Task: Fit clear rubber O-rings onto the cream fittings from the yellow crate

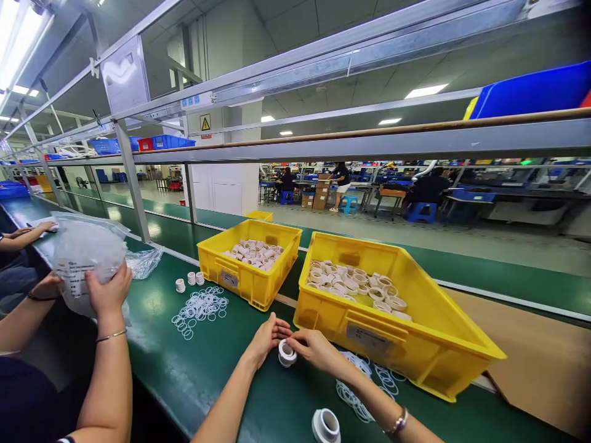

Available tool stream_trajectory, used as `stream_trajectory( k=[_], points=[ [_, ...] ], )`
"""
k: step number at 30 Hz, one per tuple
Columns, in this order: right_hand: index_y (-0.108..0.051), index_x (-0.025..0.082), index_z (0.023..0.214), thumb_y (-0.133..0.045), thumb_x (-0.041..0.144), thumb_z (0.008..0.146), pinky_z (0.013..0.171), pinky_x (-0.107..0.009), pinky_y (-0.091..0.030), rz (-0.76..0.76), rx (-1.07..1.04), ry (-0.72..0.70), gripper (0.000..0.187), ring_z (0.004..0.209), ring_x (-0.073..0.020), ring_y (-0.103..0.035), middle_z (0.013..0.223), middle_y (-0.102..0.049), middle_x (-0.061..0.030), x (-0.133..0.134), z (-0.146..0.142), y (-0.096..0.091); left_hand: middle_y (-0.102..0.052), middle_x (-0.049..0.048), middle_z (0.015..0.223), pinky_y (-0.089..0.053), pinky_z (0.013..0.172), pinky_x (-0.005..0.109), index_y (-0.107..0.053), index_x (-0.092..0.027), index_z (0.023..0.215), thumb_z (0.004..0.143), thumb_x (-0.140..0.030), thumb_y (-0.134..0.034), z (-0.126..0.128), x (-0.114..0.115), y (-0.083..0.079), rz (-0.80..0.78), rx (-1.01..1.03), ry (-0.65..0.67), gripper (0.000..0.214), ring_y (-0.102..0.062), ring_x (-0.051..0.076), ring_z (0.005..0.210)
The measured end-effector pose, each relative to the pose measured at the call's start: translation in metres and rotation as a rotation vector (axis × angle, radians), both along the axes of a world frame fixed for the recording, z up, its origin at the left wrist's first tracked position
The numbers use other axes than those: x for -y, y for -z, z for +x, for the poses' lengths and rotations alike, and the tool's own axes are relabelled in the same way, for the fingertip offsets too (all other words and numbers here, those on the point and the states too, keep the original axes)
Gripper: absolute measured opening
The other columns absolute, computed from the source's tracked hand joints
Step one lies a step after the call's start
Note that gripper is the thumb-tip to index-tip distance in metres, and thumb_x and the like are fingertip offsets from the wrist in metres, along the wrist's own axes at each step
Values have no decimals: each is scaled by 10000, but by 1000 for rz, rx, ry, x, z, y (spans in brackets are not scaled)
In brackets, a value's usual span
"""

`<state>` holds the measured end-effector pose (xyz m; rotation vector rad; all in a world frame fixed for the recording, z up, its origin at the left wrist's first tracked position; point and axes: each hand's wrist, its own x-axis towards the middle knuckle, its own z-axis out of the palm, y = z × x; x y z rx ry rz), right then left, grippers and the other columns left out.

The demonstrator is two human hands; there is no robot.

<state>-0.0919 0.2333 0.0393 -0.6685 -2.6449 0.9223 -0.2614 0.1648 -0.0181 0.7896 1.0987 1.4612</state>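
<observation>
I am pinching the white fitting (287, 354) between both hands' fingers, left hand (268, 337) and right hand (314, 348), seating its ring; next, I judge, pressing it evenly.

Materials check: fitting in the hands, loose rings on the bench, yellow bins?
Fitting, held between left hand and right hand: looks like white moulded plastic, opaque with a slight sheen.
Loose rings: thin, pale, lying limp, likely rubber or silicone.
Yellow bins: rigid moulded plastic, glossy, with ribbed rims.
</observation>
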Motion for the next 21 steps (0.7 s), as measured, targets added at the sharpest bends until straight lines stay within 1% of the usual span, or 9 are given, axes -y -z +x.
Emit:
stream_trajectory(
  k=[2,3,5,6,8,11,15,18,21],
  points=[
    [-698,181,761,-417,474,1011,597,-287,-395,12,15,2,477,619,-178,-574,657,-627,-17,-1,0,4,-722,148,938,-481,849,341,-673,-98,997,839,-786,-510,0,0,-2,8,2,0,725,-661,214,875],
    [-705,183,812,-425,457,1011,629,-291,-424,28,10,10,439,664,-189,-602,705,-652,-25,-1,1,5,-722,150,942,-483,865,348,-670,-97,995,837,-782,-520,0,1,-2,14,5,-6,719,-664,217,881],
    [-698,187,971,-447,423,1010,743,-315,-476,78,-14,37,346,827,-220,-645,896,-697,-61,2,3,4,-720,151,953,-488,892,364,-665,-102,987,831,-773,-543,0,0,-3,29,9,-26,700,-670,223,889],
    [-677,191,1041,-450,409,1013,799,-329,-486,108,-25,47,316,902,-229,-646,989,-692,-78,4,5,2,-719,148,952,-491,896,369,-661,-106,981,827,-770,-553,0,0,-4,35,11,-39,690,-673,226,888],
    [-640,203,1100,-430,398,1028,863,-346,-491,165,-22,36,296,972,-231,-637,1078,-658,-89,11,8,-2,-715,142,938,-499,883,375,-654,-112,977,823,-765,-564,-2,0,-4,41,15,-62,677,-674,229,872],
    [-650,211,1048,-421,392,1035,868,-363,-506,236,50,-38,292,973,-237,-643,1102,-630,-91,23,11,-9,-710,146,933,-508,875,386,-651,-105,982,831,-769,-549,-4,-1,-5,38,23,-73,688,-675,233,868],
    [-686,187,1023,-447,352,1019,828,-388,-530,291,174,-103,290,968,-274,-653,1105,-633,-123,36,20,-15,-705,161,936,-520,877,402,-652,-99,977,849,-771,-524,-7,-3,-6,21,31,-67,696,-673,243,883],
    [-704,190,1014,-476,344,1011,831,-382,-538,294,239,-132,275,961,-273,-660,1080,-648,-120,44,36,-26,-703,164,921,-527,872,405,-654,-97,965,870,-746,-520,-9,-5,-5,9,38,-61,669,-670,245,886],
    [-710,225,1005,-495,350,1009,834,-356,-542,279,262,-161,248,940,-245,-671,1080,-656,-90,54,60,-44,-706,163,917,-531,875,402,-658,-95,960,894,-706,-524,-11,-6,-5,6,41,-53,629,-673,241,878]
  ],
)
